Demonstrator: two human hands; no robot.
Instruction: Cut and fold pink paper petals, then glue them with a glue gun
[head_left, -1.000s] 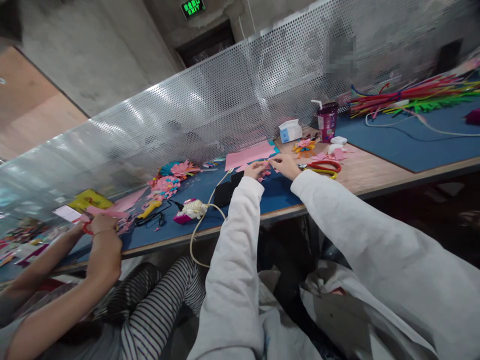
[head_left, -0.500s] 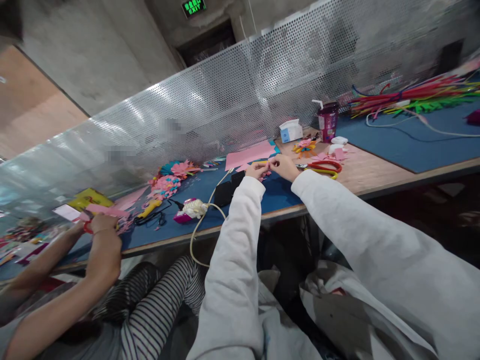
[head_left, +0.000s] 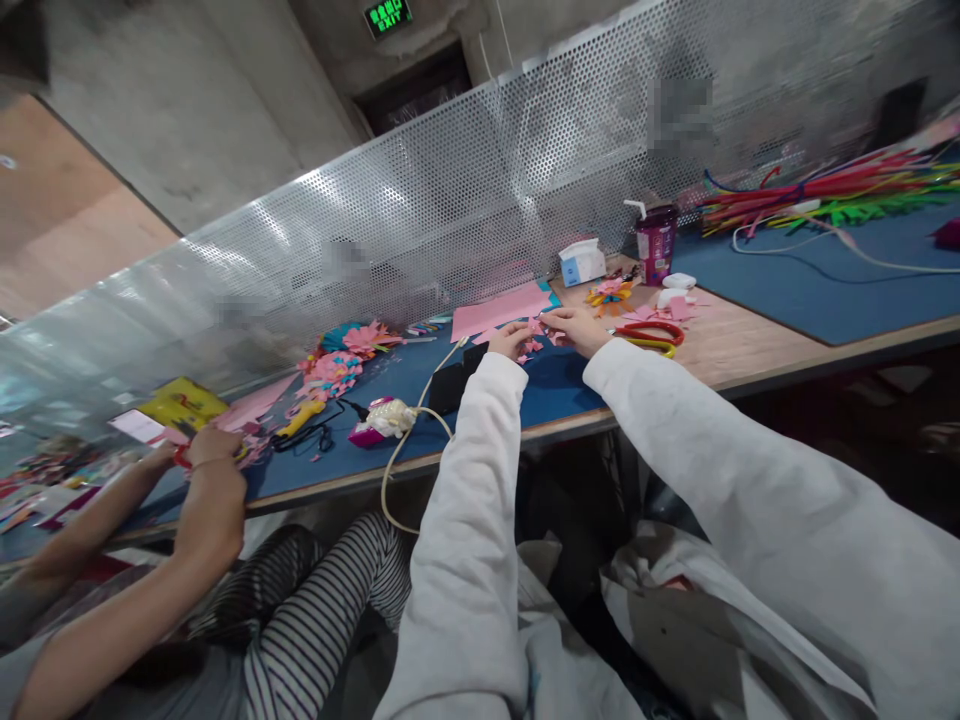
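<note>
My left hand (head_left: 512, 340) and my right hand (head_left: 576, 328) rest close together on the blue mat (head_left: 420, 380), both in white sleeves. Their fingers pinch small pink paper pieces (head_left: 541, 330) between them. A sheet of pink paper (head_left: 499, 308) lies just beyond my hands. Red-and-yellow scissors (head_left: 649, 336) lie on the wooden table right of my right hand.
A co-worker's bare arms (head_left: 195, 480) at the left cut pink paper with red scissors. Paper flowers (head_left: 341, 360), a black phone (head_left: 450, 382) on a cable, a tissue box (head_left: 580, 262), a purple cup (head_left: 655, 243) and colourful sticks (head_left: 825, 190) lie along the perforated metal screen (head_left: 450, 200).
My hands have drawn slightly apart with the pink pieces between them. The co-worker's hands have shifted a little on the pink paper.
</note>
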